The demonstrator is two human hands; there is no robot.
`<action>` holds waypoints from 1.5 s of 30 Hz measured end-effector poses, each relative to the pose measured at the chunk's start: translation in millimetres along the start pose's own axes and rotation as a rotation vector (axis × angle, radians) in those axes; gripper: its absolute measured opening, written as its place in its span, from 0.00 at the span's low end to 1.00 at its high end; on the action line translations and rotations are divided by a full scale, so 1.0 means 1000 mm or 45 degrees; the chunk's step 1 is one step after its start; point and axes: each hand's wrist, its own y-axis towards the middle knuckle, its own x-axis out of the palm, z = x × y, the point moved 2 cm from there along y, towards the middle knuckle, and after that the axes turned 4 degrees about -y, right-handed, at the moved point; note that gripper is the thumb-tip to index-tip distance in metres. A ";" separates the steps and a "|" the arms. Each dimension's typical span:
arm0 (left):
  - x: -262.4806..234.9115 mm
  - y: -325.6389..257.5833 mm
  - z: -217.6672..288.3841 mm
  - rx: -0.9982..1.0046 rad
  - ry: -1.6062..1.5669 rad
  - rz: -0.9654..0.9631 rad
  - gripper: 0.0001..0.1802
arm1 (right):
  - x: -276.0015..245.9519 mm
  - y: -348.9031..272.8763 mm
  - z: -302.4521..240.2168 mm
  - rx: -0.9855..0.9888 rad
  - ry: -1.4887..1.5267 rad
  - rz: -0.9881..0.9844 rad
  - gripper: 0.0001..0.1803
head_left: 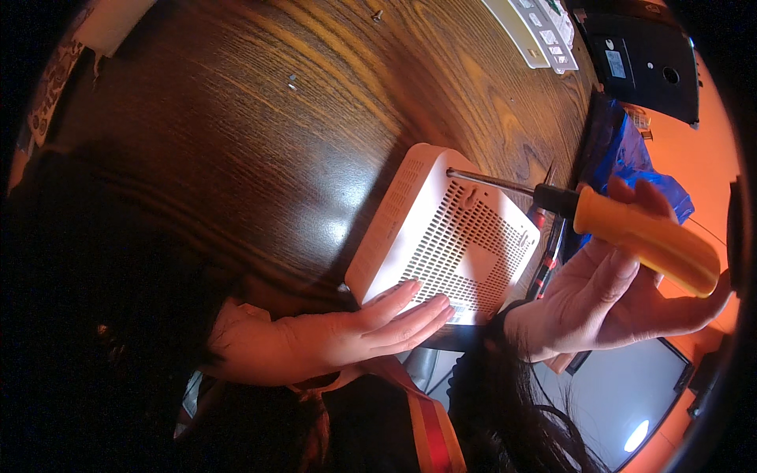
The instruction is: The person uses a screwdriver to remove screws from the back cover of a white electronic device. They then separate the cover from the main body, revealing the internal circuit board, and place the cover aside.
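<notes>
A white router-like box (393, 230) with a vented face of many small slots lies face up near the front of the wooden table. My left hand (386, 325) rests on its lower edge, fingers stretched along the slotted face and thumb hidden. In my right hand (601, 293) is a screwdriver (631, 229) with a yellow handle and black collar. Its shaft slants left, and the tip meets a round hole in the box's upper left corner. Whether a screw sits in that hole cannot be seen.
Red-and-black slim tools (547, 264) lie right of the box. Beyond are blue plastic (631, 150), a black panel-like device (648, 77) and a white casing (516, 30). Small bits, perhaps screws (378, 16), dot the table (260, 118). A grey screen-like panel (631, 386) is at lower right.
</notes>
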 end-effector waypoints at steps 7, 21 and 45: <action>0.000 0.003 0.011 -0.106 -0.002 -0.021 0.36 | 0.002 -0.007 0.004 -0.037 0.011 0.053 0.35; 0.000 -0.001 0.000 -0.094 -0.072 0.053 0.31 | 0.014 -0.003 0.012 -0.080 0.159 0.181 0.30; 0.006 -0.001 0.001 -0.032 -0.018 0.040 0.35 | 0.002 -0.001 0.026 -0.083 0.190 -0.061 0.34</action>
